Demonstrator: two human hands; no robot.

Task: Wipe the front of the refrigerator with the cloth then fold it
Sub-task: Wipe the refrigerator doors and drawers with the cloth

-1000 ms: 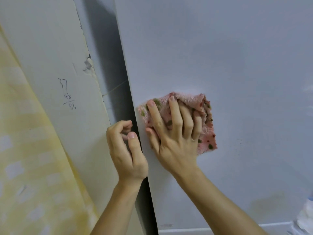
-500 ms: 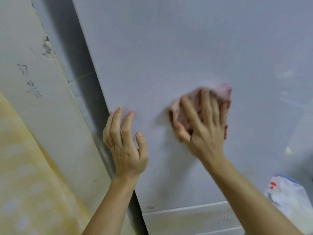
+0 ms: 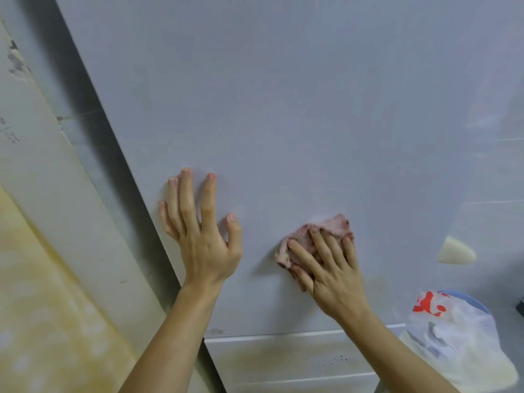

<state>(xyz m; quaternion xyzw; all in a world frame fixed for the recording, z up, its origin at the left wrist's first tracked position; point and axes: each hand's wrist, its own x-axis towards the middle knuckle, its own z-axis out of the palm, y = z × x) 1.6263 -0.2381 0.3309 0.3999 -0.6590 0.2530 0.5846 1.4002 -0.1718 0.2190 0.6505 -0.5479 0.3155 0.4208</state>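
The pale grey refrigerator door (image 3: 283, 109) fills most of the view. A bunched pink cloth (image 3: 329, 226) with dark spots lies against the door at lower centre-right. My right hand (image 3: 331, 268) presses it flat to the door with straight fingers spread over it, hiding most of the cloth. My left hand (image 3: 201, 231) rests flat on the door near its left edge, fingers spread and straight, holding nothing.
A white wall (image 3: 42, 180) with pencil marks and a yellow patterned surface (image 3: 42, 321) lie left of the fridge. Below the door runs the seam of a lower door (image 3: 283, 361). A white plastic bag with red print (image 3: 459, 341) sits at the lower right.
My right hand slid the cloth rightward and down across the door. My left hand uncurled from the door's edge and now lies flat on its front. The view shifted right.
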